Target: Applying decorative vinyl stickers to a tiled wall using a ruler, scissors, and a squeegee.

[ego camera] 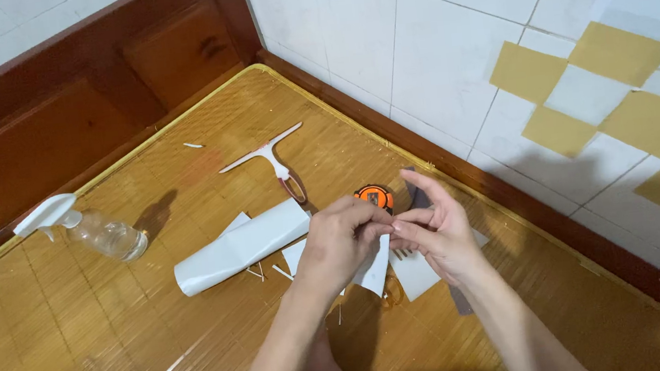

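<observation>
My left hand (341, 239) and my right hand (437, 230) meet above a bamboo mat (79, 339). Together they pinch a small white sheet (376, 273) that hangs down between them; the fingertips touch at its top edge. Just behind the hands sits an orange tape measure (374, 197). A grey strip (418, 195) rises behind my right hand's fingers. More white pieces (417, 272) lie on the mat under the hands, with orange-handled scissors (393, 291) partly hidden beneath them.
A white rolled sheet (241, 246) lies left of the hands. A squeegee (271, 160) is farther back, a clear spray bottle (92, 228) at the left. A wooden headboard (79, 97) and a tiled wall with yellow squares (616, 53) border the mat.
</observation>
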